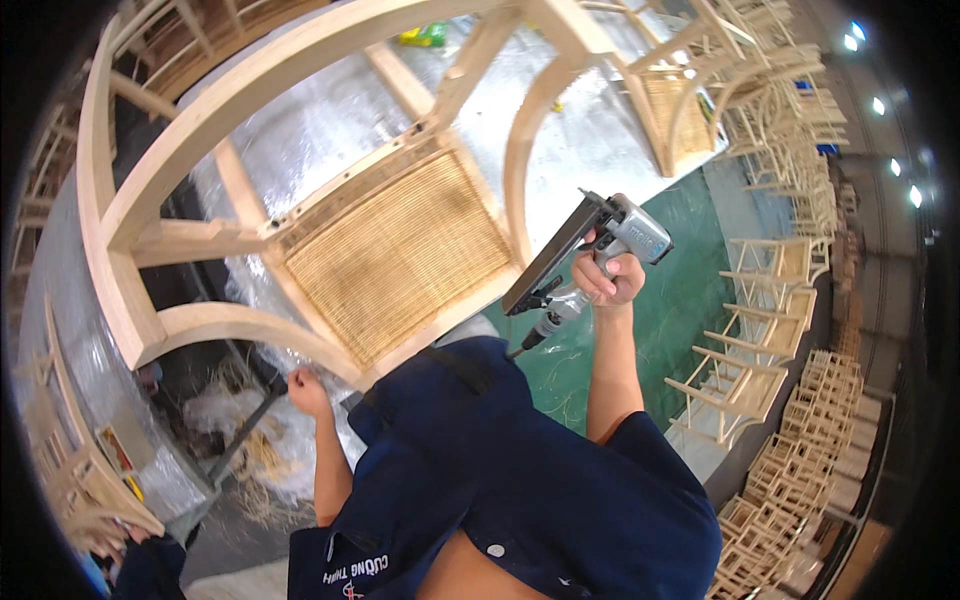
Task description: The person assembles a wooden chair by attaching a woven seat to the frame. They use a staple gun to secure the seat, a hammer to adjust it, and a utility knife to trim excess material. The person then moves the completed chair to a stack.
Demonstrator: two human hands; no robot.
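Clock: centred on the woven seat, 12 pointing away from the worker.
Chair frame: pale bare wood (pixel 250 90), at the clock's centre, directly in front of the worker's navy shirt (pixel 590 490); bowed rails sweep from 8 round to 1 o'clock.
Woven seat: straw-coloured panel (pixel 400 260), close ribs, set inside the frame's straight rails.
Right hand: at 3 o'clock (pixel 610 280), fingers wrapped round the handle of a pneumatic stapler.
Pneumatic stapler: grey body, long dark magazine (pixel 560 250) slanting toward the seat's near right corner; I cannot tell whether they touch.
Left hand: at 7 o'clock (pixel 308 392), low beside the near curved rail, fingers drawn in; I cannot tell whether it grips anything.
Worktop: clear plastic sheeting (pixel 600 180) beyond the frame, green packet (pixel 423 36) at 12.
Second chair: at 2 o'clock, woven seat too (pixel 680 115).
Floor: green (pixel 650 310) towards 4; straw-like scraps (pixel 262 465) at 7.
Chair rows: single chairs (pixel 755 390) between 3 and 4, dense stacks (pixel 790 480) at 4.
Co-worker: dark sleeve (pixel 150 570) at 7, near another wooden frame (pixel 75 450) at 8.
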